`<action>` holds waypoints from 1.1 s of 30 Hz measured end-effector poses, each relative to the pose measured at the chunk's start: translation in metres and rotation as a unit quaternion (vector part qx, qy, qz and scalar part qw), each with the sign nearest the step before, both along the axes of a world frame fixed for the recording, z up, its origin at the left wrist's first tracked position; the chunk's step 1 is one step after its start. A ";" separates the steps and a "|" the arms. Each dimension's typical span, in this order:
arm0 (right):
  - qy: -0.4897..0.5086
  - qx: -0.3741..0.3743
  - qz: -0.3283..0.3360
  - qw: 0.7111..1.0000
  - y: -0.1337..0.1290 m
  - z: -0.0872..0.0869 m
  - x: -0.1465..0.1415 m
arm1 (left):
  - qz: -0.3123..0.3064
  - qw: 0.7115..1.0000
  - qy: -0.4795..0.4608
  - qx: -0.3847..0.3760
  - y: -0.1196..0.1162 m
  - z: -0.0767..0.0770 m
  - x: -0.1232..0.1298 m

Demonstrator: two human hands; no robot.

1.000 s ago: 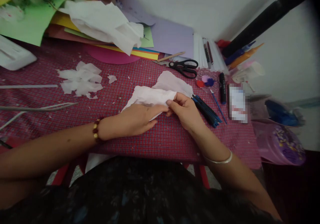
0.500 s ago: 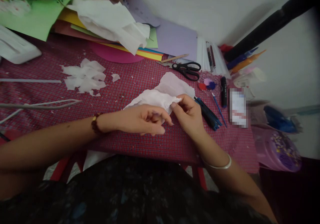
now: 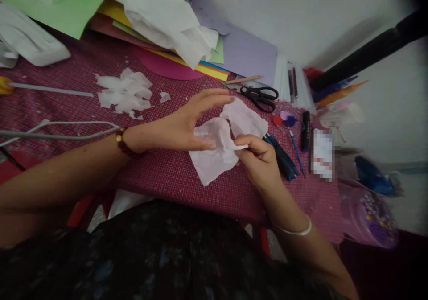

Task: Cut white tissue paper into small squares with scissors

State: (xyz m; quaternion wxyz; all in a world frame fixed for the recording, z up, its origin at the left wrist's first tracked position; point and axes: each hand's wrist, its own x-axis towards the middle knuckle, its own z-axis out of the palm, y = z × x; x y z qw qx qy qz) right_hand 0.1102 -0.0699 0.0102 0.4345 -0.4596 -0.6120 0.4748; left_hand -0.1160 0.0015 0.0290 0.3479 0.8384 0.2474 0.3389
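Observation:
A thin white tissue paper piece [image 3: 214, 157] is pinched at its gathered end by my right hand [image 3: 261, 162], its loose part spreading out to the left. My left hand [image 3: 180, 124] is open, thumb and fingers wide apart around the left side of this piece; the thumb tip overlaps the paper, and I cannot tell whether it touches. Just beyond, another pale tissue piece [image 3: 247, 117] lies on the checked red tablecloth [image 3: 174, 184]. Cut white paper petals [image 3: 125, 92] lie in a pile to the left.
Black-handled scissors [image 3: 259, 97], a blue stapler [image 3: 282, 159], a thin paintbrush [image 3: 297, 153] and a black marker [image 3: 305, 130] lie at the right. Coloured paper sheets [image 3: 247, 55] are stacked at the back. Wire stems [image 3: 60, 128] and a white glue gun-like object [image 3: 36, 37] sit left.
My left hand has lifted and spread its fingers, moving up and left. The tissue in my right hand now fans out toward me. The view has shifted slightly.

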 end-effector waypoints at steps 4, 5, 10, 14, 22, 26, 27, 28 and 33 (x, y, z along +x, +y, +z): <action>0.101 -0.080 0.040 0.991 0.001 0.000 -0.002 | -0.066 0.998 0.007 0.022 -0.006 0.012 0.002; 0.122 -0.092 0.035 0.988 0.002 0.001 -0.003 | -0.068 0.998 0.011 0.005 -0.009 0.015 0.003; 0.163 -0.103 0.008 0.981 0.009 0.002 -0.002 | -0.053 0.986 0.003 -0.156 -0.017 0.029 0.003; 0.113 -0.064 0.006 0.991 0.010 0.000 0.001 | -0.048 0.956 -0.037 -0.287 -0.016 0.028 0.004; -0.010 0.006 -0.076 0.997 0.005 0.006 -0.001 | -0.050 0.924 0.007 -0.378 -0.015 0.019 0.006; -0.002 0.043 -0.123 0.991 0.009 0.005 0.009 | 0.011 0.924 0.020 -0.381 -0.006 0.018 0.000; 0.005 0.047 -0.133 0.990 0.011 0.004 0.011 | 0.044 0.926 -0.007 -0.375 -0.004 0.017 -0.001; 0.013 0.050 -0.142 0.989 0.012 0.003 0.013 | 0.077 0.925 -0.046 -0.370 -0.001 0.017 -0.002; 0.032 0.015 -0.110 0.993 0.015 0.002 0.014 | 0.151 0.882 -0.276 -0.352 0.004 0.018 0.000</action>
